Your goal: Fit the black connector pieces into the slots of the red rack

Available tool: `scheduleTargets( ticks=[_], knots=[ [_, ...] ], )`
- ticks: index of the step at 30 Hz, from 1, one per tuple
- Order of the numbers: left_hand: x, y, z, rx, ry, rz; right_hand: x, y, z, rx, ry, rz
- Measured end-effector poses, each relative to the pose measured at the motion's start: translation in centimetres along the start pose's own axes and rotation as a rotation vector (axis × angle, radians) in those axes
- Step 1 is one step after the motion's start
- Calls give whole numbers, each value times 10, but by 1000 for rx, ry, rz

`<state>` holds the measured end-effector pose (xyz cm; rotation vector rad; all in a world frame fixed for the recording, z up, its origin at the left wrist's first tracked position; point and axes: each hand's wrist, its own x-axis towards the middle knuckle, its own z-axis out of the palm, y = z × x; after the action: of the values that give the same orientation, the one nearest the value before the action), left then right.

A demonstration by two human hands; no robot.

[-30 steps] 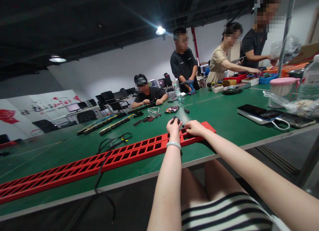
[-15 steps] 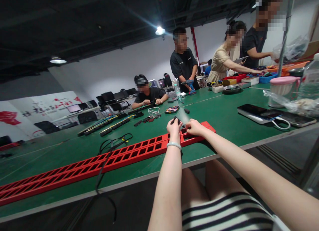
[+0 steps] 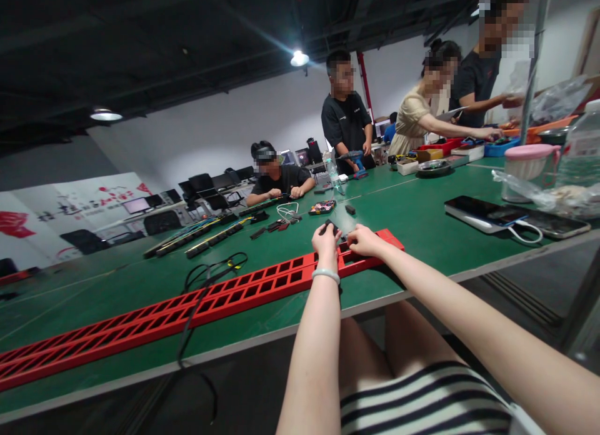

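My left hand (image 3: 327, 241), a pale bracelet on its wrist, is closed around a small black part (image 3: 330, 225) above the red slotted frame (image 3: 262, 286). Close on its right, my right hand (image 3: 363, 240) has its fingers pinched together over the frame's right end; what they hold, if anything, is too small to make out. The long frame lies on the green table (image 3: 412, 216) and runs to the left edge of the view. A black strap (image 3: 187, 322) crosses it and hangs over the table's front edge.
Black strips with wires (image 3: 220, 236), a white cable (image 3: 288, 211) and a small black block (image 3: 350, 209) lie beyond the frame. Phones (image 3: 482, 213) and a pink-lidded cup (image 3: 527, 172) stand to the right. Across the table, several people are around trays and a blue drill (image 3: 357, 162).
The view has shifted very slightly. Both my hands keep nearly the same place and grip. At the far right, a person's hands and a clear plastic bag have moved.
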<state>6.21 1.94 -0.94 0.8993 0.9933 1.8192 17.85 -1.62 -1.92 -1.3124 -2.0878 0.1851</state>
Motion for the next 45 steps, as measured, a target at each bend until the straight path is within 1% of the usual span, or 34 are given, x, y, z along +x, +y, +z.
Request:
scheduleTargets(
  ticks=[8,12,16,18,21,25,30,37,45],
  knots=[
    [2,-2,0,11,3,7,1,2,3,14,38,-16],
    [2,-2,1,-3,3,4,3,3,4,34,82,-31],
    [4,-3,-1,-7,-13,4,5,3,4,90,105,-80],
    [6,-4,-2,-14,-24,14,5,3,4,119,142,-90],
    [7,-5,-4,-14,-21,25,4,3,5,164,201,-69],
    [7,-5,-5,-1,-14,24,6,4,9,238,235,-63],
    [6,-4,-4,33,-31,47,8,3,9,234,338,-73],
    [6,-4,-1,137,-43,84,5,0,4,257,332,-41],
    [7,-3,-1,100,-30,56,6,3,4,252,331,-39]
  ],
)
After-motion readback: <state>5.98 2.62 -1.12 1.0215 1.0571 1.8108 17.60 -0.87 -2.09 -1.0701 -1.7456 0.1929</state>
